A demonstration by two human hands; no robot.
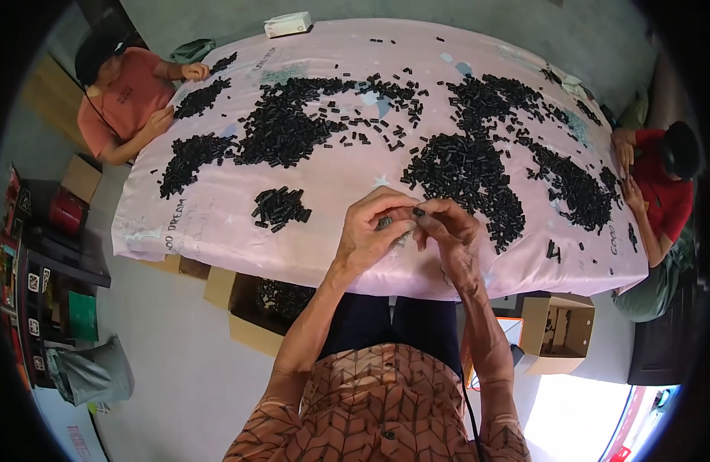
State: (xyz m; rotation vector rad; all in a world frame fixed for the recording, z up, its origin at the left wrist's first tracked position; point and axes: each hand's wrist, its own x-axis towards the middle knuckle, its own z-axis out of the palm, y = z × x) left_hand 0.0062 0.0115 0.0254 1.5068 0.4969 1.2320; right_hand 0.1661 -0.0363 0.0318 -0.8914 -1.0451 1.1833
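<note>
Over the near edge of the pink cloth, my two hands meet at their fingertips. A small black plastic piece (419,212) is pinched between the thumb and forefinger of my right hand (456,235). My left hand (370,235) is closed, fingers curled and fingertips right beside that piece; what they hold, if anything, is hidden. Just beyond my hands lies a big heap of similar black pieces (455,165). A smaller black pile (280,208) sits left of my left hand.
The pink printed cloth (216,246) covers a large table. More black pieces (282,123) spread across its far half. One person (128,96) works at the left edge, another (666,185) at the right. Open cardboard boxes (559,331) stand below the near edge. A white box (288,25) is at the back.
</note>
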